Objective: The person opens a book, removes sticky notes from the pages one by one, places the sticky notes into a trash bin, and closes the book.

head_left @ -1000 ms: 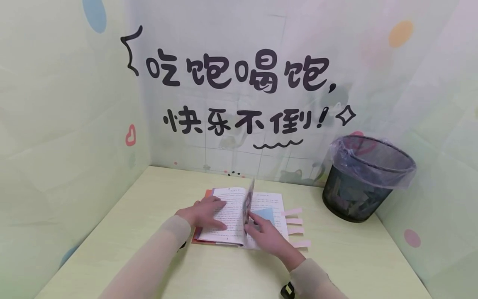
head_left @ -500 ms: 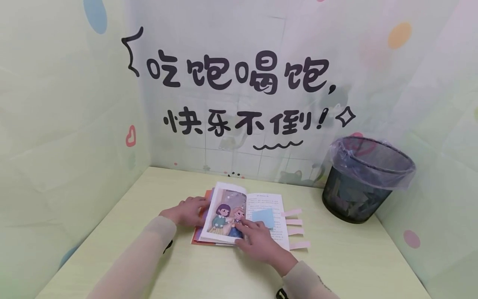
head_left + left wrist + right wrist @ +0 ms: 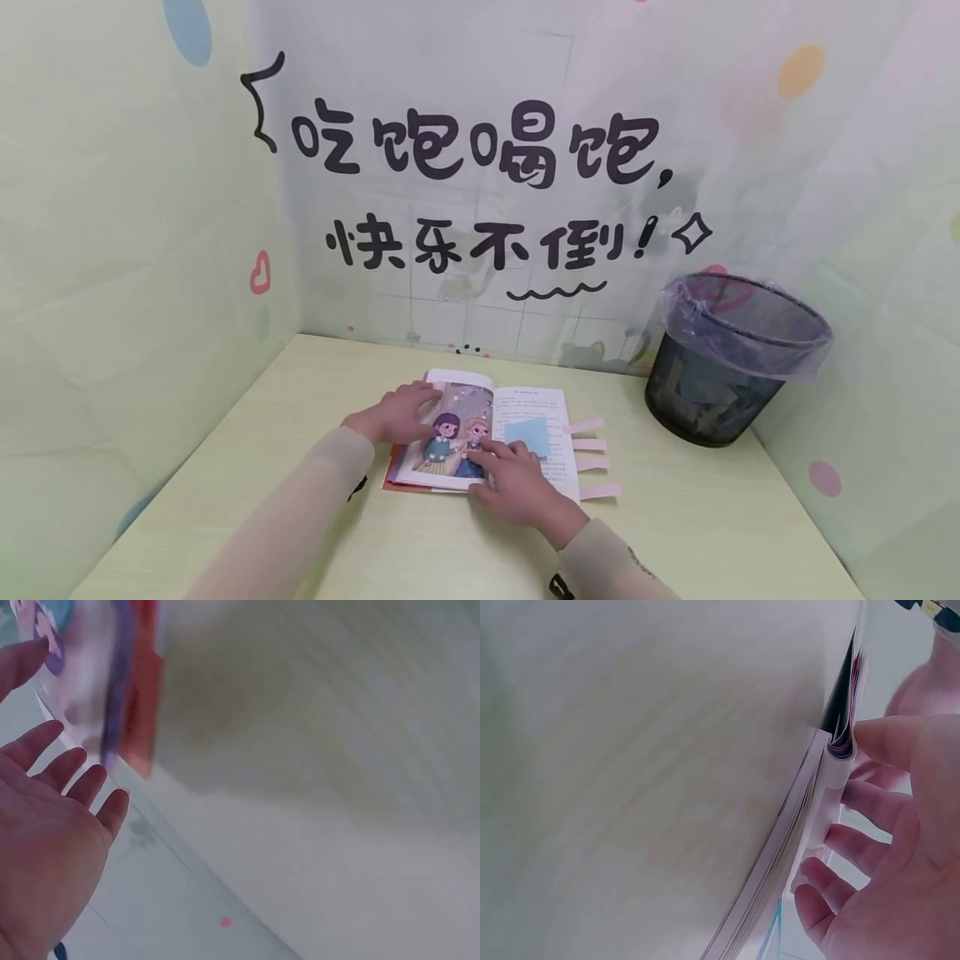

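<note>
An open book (image 3: 528, 404) lies on the table, its left page (image 3: 467, 402) printed with a picture of two cartoon children. On that page's outer left side rests my left hand (image 3: 393, 414), fingers spread. In the left wrist view the fingers of the left hand (image 3: 52, 832) are loosely extended beside the orange cover (image 3: 142, 705). My right hand (image 3: 517, 485) lies across the lower middle of the book, fingertips by the spine fold. Seen from the right wrist, the right hand (image 3: 900, 847) has relaxed fingers against the book's pages (image 3: 780, 855). A blue sticky note (image 3: 528, 437) is on the right page.
Several pink paper tabs (image 3: 591, 446) stick out from the book's right edge. A black mesh bin (image 3: 705, 396) with a clear plastic liner stands at the back right, with scraps inside. Printed wall sheets (image 3: 480, 50) enclose the table (image 3: 420, 550) at the back and sides.
The leaf that stood upright at the spine has turned over to the left, showing the picture. My left hand drew back to the book's edge, then came onto the turned page. The right hand stayed near the fold.
</note>
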`<state>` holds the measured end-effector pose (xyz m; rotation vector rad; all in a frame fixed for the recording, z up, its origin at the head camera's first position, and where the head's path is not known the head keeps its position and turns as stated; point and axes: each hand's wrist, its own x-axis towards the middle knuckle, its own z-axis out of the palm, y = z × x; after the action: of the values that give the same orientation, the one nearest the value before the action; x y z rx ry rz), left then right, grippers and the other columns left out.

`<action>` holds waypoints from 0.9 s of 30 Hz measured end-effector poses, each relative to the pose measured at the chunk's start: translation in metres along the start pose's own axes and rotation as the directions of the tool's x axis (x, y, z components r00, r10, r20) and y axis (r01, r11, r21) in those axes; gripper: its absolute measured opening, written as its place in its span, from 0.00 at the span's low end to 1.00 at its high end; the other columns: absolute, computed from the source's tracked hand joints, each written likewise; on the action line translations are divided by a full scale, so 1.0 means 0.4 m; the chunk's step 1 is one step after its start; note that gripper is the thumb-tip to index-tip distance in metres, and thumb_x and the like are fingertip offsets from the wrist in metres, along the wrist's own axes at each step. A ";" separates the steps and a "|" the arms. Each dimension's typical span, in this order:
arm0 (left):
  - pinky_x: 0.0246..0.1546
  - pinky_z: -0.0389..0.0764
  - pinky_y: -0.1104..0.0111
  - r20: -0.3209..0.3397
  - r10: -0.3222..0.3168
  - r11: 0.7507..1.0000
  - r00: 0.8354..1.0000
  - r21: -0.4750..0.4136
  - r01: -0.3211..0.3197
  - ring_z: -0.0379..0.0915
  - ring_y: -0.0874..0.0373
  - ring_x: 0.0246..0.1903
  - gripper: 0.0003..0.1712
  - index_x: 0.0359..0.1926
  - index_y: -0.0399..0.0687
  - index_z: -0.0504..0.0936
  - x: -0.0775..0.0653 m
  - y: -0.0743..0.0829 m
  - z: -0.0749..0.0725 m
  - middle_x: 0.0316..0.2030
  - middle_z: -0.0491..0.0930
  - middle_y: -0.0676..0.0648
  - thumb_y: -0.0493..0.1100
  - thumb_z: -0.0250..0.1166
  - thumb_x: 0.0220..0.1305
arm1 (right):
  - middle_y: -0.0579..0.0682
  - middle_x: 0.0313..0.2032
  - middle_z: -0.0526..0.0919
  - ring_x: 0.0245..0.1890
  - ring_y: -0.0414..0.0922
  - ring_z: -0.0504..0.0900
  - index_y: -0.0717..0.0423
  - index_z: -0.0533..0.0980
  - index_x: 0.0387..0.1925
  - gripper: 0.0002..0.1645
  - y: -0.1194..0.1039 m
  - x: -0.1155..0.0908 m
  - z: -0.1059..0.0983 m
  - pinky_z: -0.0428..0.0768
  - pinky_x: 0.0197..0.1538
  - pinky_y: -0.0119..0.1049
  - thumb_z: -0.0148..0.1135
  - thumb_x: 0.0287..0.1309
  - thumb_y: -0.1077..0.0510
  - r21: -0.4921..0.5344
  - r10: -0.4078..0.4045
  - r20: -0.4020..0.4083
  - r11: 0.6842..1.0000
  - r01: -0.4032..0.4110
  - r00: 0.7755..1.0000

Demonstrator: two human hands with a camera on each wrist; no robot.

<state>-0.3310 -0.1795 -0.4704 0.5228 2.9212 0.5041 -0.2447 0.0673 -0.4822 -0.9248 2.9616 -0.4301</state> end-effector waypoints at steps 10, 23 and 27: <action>0.68 0.54 0.47 0.092 0.132 0.991 0.987 -0.044 -0.129 0.44 0.53 0.70 0.35 0.74 0.56 0.62 0.041 0.150 0.026 0.73 0.54 0.52 0.46 0.62 0.69 | 0.49 0.69 0.64 0.56 0.54 0.65 0.45 0.72 0.66 0.29 0.005 -0.001 0.002 0.68 0.51 0.54 0.57 0.67 0.43 -0.040 -0.019 -0.012 0.999 0.019 1.000; 0.66 0.57 0.43 0.167 0.119 0.993 0.979 -0.015 -0.118 0.41 0.50 0.70 0.40 0.76 0.60 0.59 0.038 0.156 0.049 0.74 0.49 0.51 0.65 0.55 0.67 | 0.50 0.64 0.71 0.56 0.55 0.67 0.48 0.81 0.54 0.18 0.057 0.007 -0.036 0.67 0.55 0.60 0.56 0.68 0.51 0.187 -0.005 -0.022 0.982 0.009 1.000; 0.63 0.57 0.39 0.179 0.081 0.996 0.981 -0.035 -0.076 0.43 0.43 0.70 0.52 0.76 0.64 0.58 0.026 0.160 0.044 0.75 0.47 0.52 0.74 0.64 0.54 | 0.52 0.50 0.80 0.48 0.50 0.75 0.53 0.83 0.45 0.11 0.097 0.010 -0.066 0.75 0.53 0.53 0.59 0.65 0.56 0.269 0.184 -0.180 0.954 -0.131 0.966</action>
<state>-0.3175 -0.1140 -0.4653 0.6462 2.7269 0.4798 -0.2722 0.1024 -0.4666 -0.6461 3.0236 -0.9252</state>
